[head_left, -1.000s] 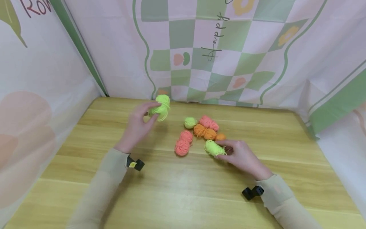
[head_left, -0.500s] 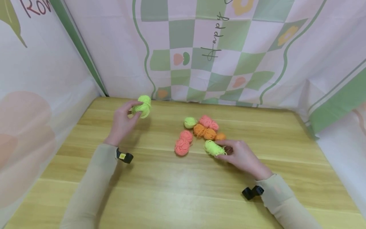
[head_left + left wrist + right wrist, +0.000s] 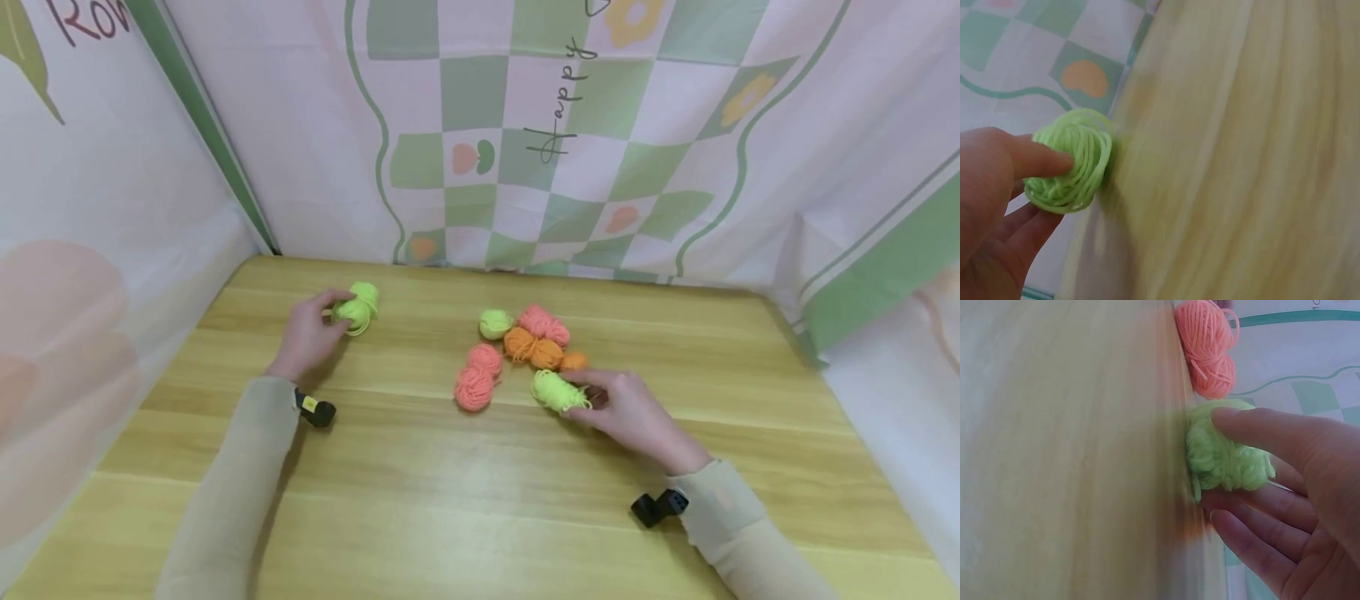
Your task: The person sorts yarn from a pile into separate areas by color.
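At the far left of the table, my left hand (image 3: 309, 333) pinches a yellow-green skein of yarn (image 3: 358, 308) between thumb and fingers. In the left wrist view that skein (image 3: 1069, 162) shows loose loops at its end. My right hand (image 3: 637, 412) grips another yellow-green skein (image 3: 557, 390), which lies low at the near side of the yarn group. The thumb crosses over this skein (image 3: 1225, 450) in the right wrist view, with fingers beneath. Just left of it lies a pink skein (image 3: 477, 377), tied at its middle.
Behind the right hand sit an orange skein (image 3: 533, 347), a smaller orange piece (image 3: 575, 361), a second pink skein (image 3: 543, 325) and a small yellow-green ball (image 3: 495, 323). A printed curtain (image 3: 487, 200) hangs along the wooden table's (image 3: 450, 500) back edge.
My left hand has carried its yellow-green skein leftward, then lowered it toward the table. The right hand has stayed in place with its skein.
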The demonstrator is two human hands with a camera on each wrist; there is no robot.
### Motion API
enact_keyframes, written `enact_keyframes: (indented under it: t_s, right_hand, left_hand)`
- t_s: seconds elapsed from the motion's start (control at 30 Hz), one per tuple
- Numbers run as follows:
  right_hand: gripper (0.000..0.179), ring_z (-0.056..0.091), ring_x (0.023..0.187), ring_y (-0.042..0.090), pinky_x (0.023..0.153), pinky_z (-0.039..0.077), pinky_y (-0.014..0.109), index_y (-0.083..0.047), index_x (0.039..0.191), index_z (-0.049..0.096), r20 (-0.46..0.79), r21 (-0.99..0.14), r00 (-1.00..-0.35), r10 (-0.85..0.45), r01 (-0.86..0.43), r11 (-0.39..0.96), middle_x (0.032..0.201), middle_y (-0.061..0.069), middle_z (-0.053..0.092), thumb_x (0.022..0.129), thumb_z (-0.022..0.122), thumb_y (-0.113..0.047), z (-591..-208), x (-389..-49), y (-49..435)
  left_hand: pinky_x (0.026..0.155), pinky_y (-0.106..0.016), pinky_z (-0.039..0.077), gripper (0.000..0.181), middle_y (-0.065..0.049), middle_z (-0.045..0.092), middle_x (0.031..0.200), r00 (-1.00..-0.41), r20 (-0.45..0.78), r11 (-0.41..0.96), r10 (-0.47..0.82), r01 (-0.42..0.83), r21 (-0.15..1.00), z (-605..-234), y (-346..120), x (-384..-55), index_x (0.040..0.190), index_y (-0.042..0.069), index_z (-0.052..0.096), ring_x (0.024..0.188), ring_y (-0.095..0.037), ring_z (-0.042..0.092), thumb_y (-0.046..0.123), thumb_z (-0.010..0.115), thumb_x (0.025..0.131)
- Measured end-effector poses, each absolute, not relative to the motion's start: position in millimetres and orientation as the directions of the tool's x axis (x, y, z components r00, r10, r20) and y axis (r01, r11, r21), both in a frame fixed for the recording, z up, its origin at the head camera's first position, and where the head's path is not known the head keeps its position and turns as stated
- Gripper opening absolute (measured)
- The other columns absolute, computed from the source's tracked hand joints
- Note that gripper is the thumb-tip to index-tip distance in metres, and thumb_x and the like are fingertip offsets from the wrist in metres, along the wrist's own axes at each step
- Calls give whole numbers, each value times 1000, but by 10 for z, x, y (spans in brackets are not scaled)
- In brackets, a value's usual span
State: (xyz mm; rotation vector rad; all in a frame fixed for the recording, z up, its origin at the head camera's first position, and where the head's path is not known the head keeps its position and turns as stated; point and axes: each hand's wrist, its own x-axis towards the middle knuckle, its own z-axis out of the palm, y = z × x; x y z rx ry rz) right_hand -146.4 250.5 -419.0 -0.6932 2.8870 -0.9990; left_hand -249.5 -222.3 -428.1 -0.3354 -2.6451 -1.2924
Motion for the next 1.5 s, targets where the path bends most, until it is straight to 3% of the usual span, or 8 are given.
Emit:
enact_keyframes:
  t_s: [0.2,0.37,0.47,0.67,0.83,1.23,1.5]
  right_hand:
    - [51,68,85,13,73,59,27,-5,129,69,121,-597,-902,-414,-399,696,114,10,73,84,86,-18,-4181,-1456,2494]
    - [50,68,85,14,73,59,29,-5,128,69,130,-595,-902,-412,-403,695,113,11,73,83,86,-16,-4188,-1452,2496]
    - [50,68,85,15,73,60,31,-4,127,70,143,-588,-896,-421,-419,692,112,11,73,81,87,-12,-4194,-1449,2490]
    - [51,67,89,17,75,59,33,-5,127,68,141,-588,-885,-443,-435,682,115,10,72,79,86,-6,-4188,-1437,2459]
    - [55,66,92,15,79,59,34,-7,128,67,133,-590,-889,-439,-427,686,117,7,71,78,89,-13,-4189,-1424,2441]
    - [50,68,102,24,85,59,43,-6,128,67,165,-578,-885,-436,-445,684,121,12,70,82,86,-9,-4187,-1411,2435]
    - [50,68,99,23,83,59,41,-7,131,66,156,-575,-891,-427,-434,694,122,11,70,84,84,-10,-4104,-1430,2440]
  left_hand:
    - [95,-52,53,55,-30,56,136,-975,193,609,107,218,762,-4341,-2310,-2508,140,-1,56,109,-45,64,1,74,88]
    - [92,-51,54,68,-25,59,134,-983,161,614,87,180,769,-4361,-2304,-2516,142,2,55,107,-38,64,17,85,83]
    - [89,-49,54,64,-22,60,134,-984,169,627,49,162,762,-4366,-2266,-2527,140,2,57,105,-35,63,24,84,86]
    - [91,-50,52,49,-24,61,132,-981,193,635,-9,143,759,-4353,-2212,-2535,134,0,62,105,-37,62,14,79,90]
    - [97,-51,51,45,-25,59,136,-983,185,619,-21,132,774,-4350,-2217,-2537,134,-1,63,111,-39,61,6,76,91]
    - [98,-49,50,45,-23,64,130,-983,177,588,-53,112,801,-4377,-2258,-2552,132,0,64,111,-37,61,8,78,90]
    - [102,-47,49,43,-21,65,129,-980,185,573,-66,115,811,-4405,-2289,-2566,130,0,66,116,-36,63,10,79,90]
